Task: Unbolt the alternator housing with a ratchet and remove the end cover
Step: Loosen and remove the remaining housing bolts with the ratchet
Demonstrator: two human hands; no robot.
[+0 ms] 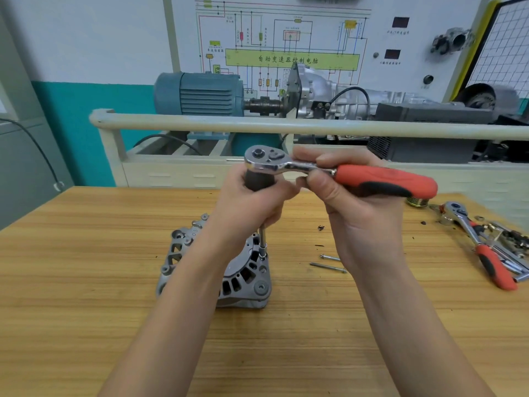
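- Step: unbolting in progress. Alternator (229, 270) stands mid-bench; extension (262, 239) seated on a housing bolt.
- L hand (252, 202) fingers wrapped round driver grip under ratchet (329, 170) head; R hand (352, 202) pinches ratchet neck.
- Two bolts (329, 263) lie just R of alternator.
- Next, in my judgement: steady extension upright, swing handle to back the bolt out.

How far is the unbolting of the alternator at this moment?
Done: two long bolts already lie on the table. In hand: the right hand holds the ratchet, the left hand grips its extension, whose socket sits on the alternator. Left: this bolt, then lifting the end cover.
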